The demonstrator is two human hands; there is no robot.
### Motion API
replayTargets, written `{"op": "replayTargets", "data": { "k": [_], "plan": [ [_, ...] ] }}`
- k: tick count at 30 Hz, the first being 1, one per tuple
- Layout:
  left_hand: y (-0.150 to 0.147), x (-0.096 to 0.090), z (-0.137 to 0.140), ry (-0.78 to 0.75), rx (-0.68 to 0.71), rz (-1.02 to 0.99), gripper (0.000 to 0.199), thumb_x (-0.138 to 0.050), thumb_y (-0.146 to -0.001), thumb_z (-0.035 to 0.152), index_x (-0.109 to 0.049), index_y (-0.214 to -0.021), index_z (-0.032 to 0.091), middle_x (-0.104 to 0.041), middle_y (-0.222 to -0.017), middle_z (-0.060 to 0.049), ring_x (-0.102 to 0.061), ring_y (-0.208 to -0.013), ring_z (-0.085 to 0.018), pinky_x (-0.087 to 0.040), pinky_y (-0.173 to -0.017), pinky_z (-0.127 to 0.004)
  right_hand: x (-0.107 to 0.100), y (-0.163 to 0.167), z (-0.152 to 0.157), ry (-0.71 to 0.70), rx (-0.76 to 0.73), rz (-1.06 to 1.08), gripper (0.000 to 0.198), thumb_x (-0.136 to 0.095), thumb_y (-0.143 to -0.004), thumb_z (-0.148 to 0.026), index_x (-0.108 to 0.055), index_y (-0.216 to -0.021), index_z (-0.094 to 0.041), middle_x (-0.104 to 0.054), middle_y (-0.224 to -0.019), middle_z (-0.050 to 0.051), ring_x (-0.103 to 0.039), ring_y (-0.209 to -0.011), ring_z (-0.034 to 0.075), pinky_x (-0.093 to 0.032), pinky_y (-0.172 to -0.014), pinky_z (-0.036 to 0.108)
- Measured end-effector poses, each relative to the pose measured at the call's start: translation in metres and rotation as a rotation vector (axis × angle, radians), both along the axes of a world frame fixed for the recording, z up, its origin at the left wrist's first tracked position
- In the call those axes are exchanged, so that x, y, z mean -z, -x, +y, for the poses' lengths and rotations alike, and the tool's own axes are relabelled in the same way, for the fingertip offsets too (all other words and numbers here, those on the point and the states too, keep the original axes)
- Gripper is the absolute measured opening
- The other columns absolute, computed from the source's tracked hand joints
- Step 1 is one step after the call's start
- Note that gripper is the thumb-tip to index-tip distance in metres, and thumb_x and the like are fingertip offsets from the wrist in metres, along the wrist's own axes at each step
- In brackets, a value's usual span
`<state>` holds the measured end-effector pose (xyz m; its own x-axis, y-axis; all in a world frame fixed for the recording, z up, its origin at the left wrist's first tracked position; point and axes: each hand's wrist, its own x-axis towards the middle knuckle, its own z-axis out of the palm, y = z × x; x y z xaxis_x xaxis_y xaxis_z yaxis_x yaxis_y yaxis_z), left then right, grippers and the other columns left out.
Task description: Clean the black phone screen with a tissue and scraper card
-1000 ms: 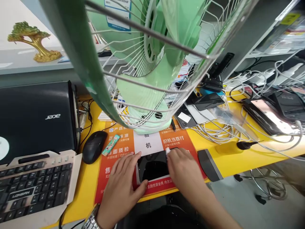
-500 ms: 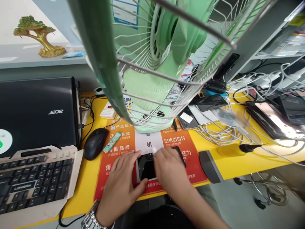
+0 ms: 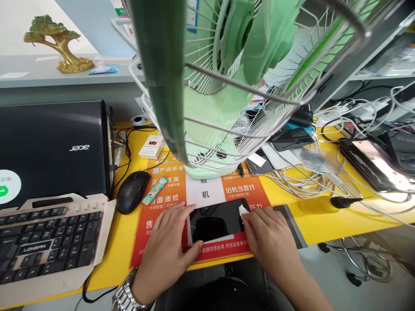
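A black smartphone (image 3: 218, 219) lies flat, its glossy screen up, on an orange and red printed mat (image 3: 259, 190). My left hand (image 3: 172, 237) grips its left end, fingers at the far corner and thumb at the near edge; a metal watch (image 3: 127, 293) is on that wrist. Pinched in my right hand (image 3: 267, 229) is a small white wipe (image 3: 243, 211), which touches the right end of the screen. Behind the phone stands a green desk fan (image 3: 207, 166) with a wire cage, hiding part of the desk.
Left of the mat are a black mouse (image 3: 132, 192), a keyboard (image 3: 48, 242) and a closed acer laptop (image 3: 52, 151). A teal packet (image 3: 154, 191) lies on the mat. White cables (image 3: 304, 183), several phones and a yellow screwdriver-like bottle (image 3: 319, 204) crowd the right side. A dark flat piece (image 3: 293, 226) lies near the front edge.
My right hand with the white wipe has moved right across the screen, uncovering more of the phone. My left hand keeps its grip. The camera view has shifted slightly.
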<state>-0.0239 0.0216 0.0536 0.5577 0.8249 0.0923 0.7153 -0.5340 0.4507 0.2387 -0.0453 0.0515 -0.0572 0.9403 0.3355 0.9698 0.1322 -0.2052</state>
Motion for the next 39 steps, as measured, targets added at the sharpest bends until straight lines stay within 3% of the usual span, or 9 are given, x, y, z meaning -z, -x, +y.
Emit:
{"op": "replayTargets", "data": {
  "k": [5, 11, 14, 18, 22, 25, 31, 34, 39],
  "plan": [
    [0.007, -0.003, 0.001, 0.062, 0.055, 0.017, 0.063, -0.056, -0.092, 0.031, -0.03, -0.149, 0.03, -0.05, -0.148, -0.008, -0.046, -0.137, -0.031, -0.043, -0.112, -0.054, 0.004, 0.045, 0.016, 0.018, -0.01, 0.061, 0.019, -0.05, -0.094, -0.012, -0.061, -0.08, -0.019, -0.059, -0.073, 0.004, -0.049, -0.075, 0.022, -0.03, -0.072, 0.034],
    [0.013, 0.003, 0.001, 0.049, 0.11, 0.004, 0.066, -0.051, -0.096, 0.028, -0.02, -0.154, 0.031, -0.046, -0.152, -0.009, -0.042, -0.141, -0.028, -0.043, -0.114, -0.052, 0.006, 0.1, 0.021, -0.016, -0.206, 0.0, 0.014, -0.061, -0.087, -0.011, -0.058, -0.076, -0.019, -0.06, -0.076, 0.003, -0.046, -0.074, 0.021, -0.028, -0.07, 0.036],
    [0.012, 0.004, 0.001, 0.047, 0.103, 0.032, 0.065, -0.05, -0.098, 0.034, -0.019, -0.154, 0.032, -0.047, -0.151, -0.009, -0.044, -0.14, -0.03, -0.045, -0.112, -0.054, 0.006, 0.086, 0.008, 0.017, -0.207, 0.024, 0.013, -0.059, -0.088, -0.011, -0.059, -0.078, -0.02, -0.062, -0.077, 0.002, -0.047, -0.075, 0.021, -0.029, -0.071, 0.035],
    [0.01, 0.0, 0.002, 0.061, 0.073, 0.076, 0.064, -0.049, -0.098, 0.039, -0.02, -0.155, 0.034, -0.046, -0.153, -0.009, -0.043, -0.141, -0.033, -0.046, -0.11, -0.055, 0.003, 0.033, -0.006, 0.012, -0.036, 0.094, 0.017, -0.051, -0.096, -0.014, -0.062, -0.083, -0.02, -0.063, -0.076, 0.003, -0.051, -0.076, 0.02, -0.029, -0.072, 0.034],
    [0.008, -0.004, 0.002, 0.113, 0.068, 0.072, 0.063, -0.048, -0.099, 0.038, -0.019, -0.155, 0.036, -0.044, -0.154, -0.007, -0.04, -0.143, -0.032, -0.043, -0.112, -0.057, 0.001, 0.013, 0.013, -0.049, 0.103, 0.021, 0.021, -0.052, -0.096, -0.017, -0.061, -0.077, -0.019, -0.063, -0.071, 0.003, -0.053, -0.074, 0.02, -0.029, -0.071, 0.034],
    [0.007, -0.005, 0.002, 0.167, 0.052, 0.048, 0.064, -0.049, -0.098, 0.035, -0.019, -0.154, 0.038, -0.044, -0.153, -0.006, -0.038, -0.143, -0.031, -0.04, -0.114, -0.058, 0.004, 0.042, 0.037, -0.051, 0.114, 0.006, 0.023, -0.055, -0.092, -0.014, -0.059, -0.07, -0.019, -0.062, -0.069, 0.004, -0.052, -0.074, 0.021, -0.029, -0.072, 0.034],
    [0.009, 0.0, 0.001, 0.186, 0.078, 0.001, 0.076, -0.053, -0.095, 0.027, -0.009, -0.155, 0.041, -0.038, -0.156, -0.004, -0.034, -0.145, -0.028, -0.033, -0.119, -0.056, 0.008, 0.112, 0.051, -0.035, -0.177, 0.068, 0.006, -0.065, -0.082, -0.011, -0.066, -0.081, -0.016, -0.065, -0.075, 0.003, -0.052, -0.076, 0.02, -0.03, -0.072, 0.035],
    [0.008, -0.002, 0.001, 0.202, 0.055, 0.037, 0.074, -0.051, -0.095, 0.027, -0.009, -0.155, 0.043, -0.04, -0.154, -0.003, -0.034, -0.144, -0.028, -0.034, -0.117, -0.058, 0.006, 0.091, 0.044, -0.006, -0.113, 0.069, 0.012, -0.063, -0.086, -0.012, -0.063, -0.076, -0.019, -0.064, -0.073, 0.002, -0.052, -0.076, 0.02, -0.029, -0.072, 0.035],
    [0.003, -0.009, 0.004, 0.223, 0.045, 0.077, 0.071, -0.05, -0.097, 0.032, -0.011, -0.155, 0.042, -0.04, -0.154, -0.003, -0.033, -0.144, -0.03, -0.034, -0.116, -0.061, 0.001, 0.02, 0.032, -0.047, 0.196, -0.004, 0.017, -0.061, -0.09, -0.016, -0.059, -0.073, -0.019, -0.063, -0.068, 0.002, -0.052, -0.075, 0.021, -0.027, -0.071, 0.035]
  ]
}}
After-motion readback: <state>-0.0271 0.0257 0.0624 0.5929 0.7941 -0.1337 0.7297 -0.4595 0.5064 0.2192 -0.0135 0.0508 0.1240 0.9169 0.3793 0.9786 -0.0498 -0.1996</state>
